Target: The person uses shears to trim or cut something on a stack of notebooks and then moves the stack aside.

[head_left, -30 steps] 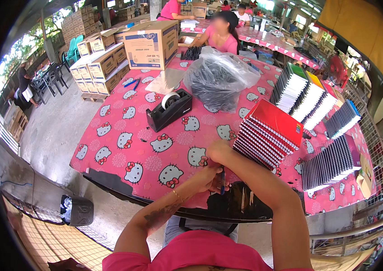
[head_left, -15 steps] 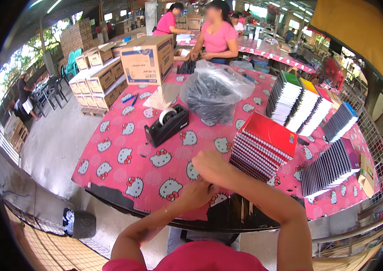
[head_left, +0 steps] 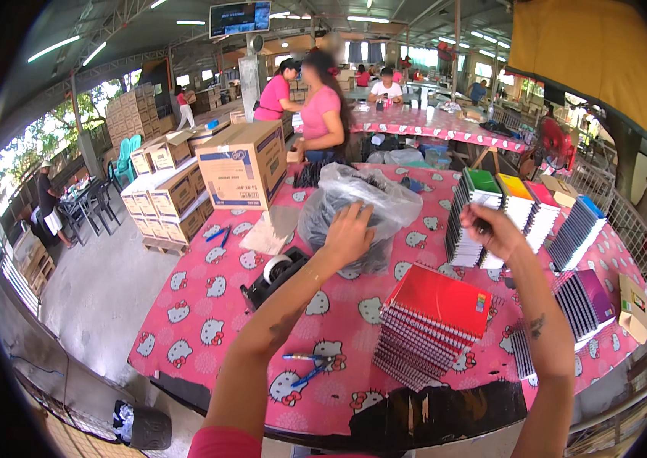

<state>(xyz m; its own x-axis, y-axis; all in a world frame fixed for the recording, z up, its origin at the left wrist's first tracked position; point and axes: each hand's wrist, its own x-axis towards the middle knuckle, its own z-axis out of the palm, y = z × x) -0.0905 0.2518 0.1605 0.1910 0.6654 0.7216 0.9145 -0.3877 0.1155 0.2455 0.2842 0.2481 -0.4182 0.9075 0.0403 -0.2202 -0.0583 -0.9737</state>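
Note:
My left hand (head_left: 349,233) lies with outstretched fingers on a clear plastic bag (head_left: 396,200) of dark contents, too blurred to name. My right hand (head_left: 494,231) is raised beside a stack of green-covered spiral notebooks (head_left: 482,181), fingers curled together; what they hold, if anything, is hidden. Between my arms stands a stack of red spiral notebooks (head_left: 438,301). A pair of blue-handled pliers (head_left: 310,366) lies near the table's front edge. My left forearm partly covers a black tape dispenser (head_left: 262,286).
More spiral notebooks stand to the right: yellow (head_left: 516,187), blue (head_left: 577,229) and purple (head_left: 589,298). A large carton (head_left: 243,164) sits on the table's far left, near another blue tool (head_left: 219,234). Two people in pink (head_left: 323,114) work beyond it.
My hands have parted from near the front edge: the left reached forward to the bag, the right up toward the green notebooks. Pliers now lie on the table. A person beyond has turned.

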